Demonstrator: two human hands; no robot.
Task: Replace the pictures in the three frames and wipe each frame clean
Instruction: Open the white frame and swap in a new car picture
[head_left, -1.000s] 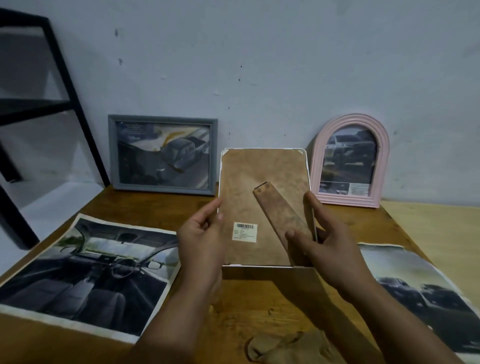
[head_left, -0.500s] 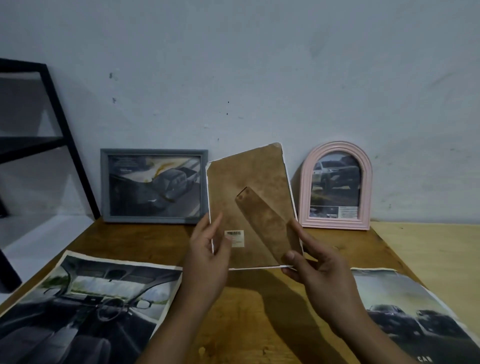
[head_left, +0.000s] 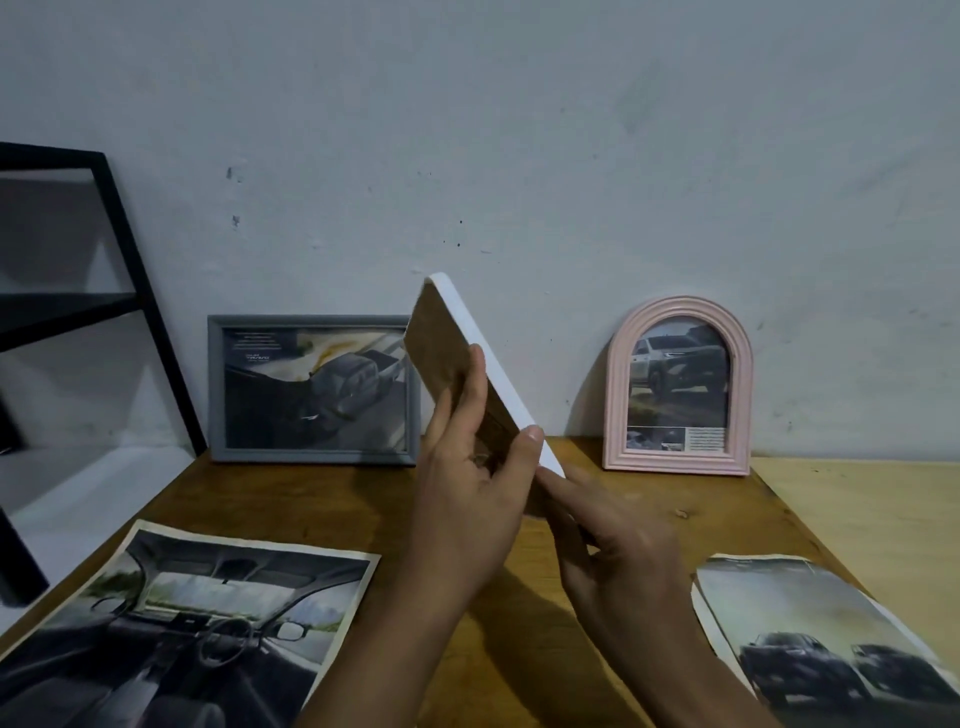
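Observation:
I hold a white frame (head_left: 493, 364) with a brown back above the wooden table (head_left: 311, 499), turned nearly edge-on and tilted. My left hand (head_left: 467, 488) grips its brown back and edge with thumb on the white rim. My right hand (head_left: 608, 540) holds its lower corner from the right; the stand is hidden. A grey frame (head_left: 311, 389) with a car picture leans on the wall at the left, a pink arched frame (head_left: 678, 387) with a car picture at the right. Loose prints lie flat: a car interior (head_left: 171, 634) front left, two trucks (head_left: 826, 639) front right.
A black metal shelf (head_left: 130, 291) stands at the left beside the table. A lighter wooden surface (head_left: 872, 525) adjoins the table on the right. The pale wall (head_left: 519, 156) runs right behind the frames.
The white frame rose off the table and rotated from back-facing to nearly edge-on. Both hands went up with it. The view tilted up, so the cloth at the front edge is out of sight.

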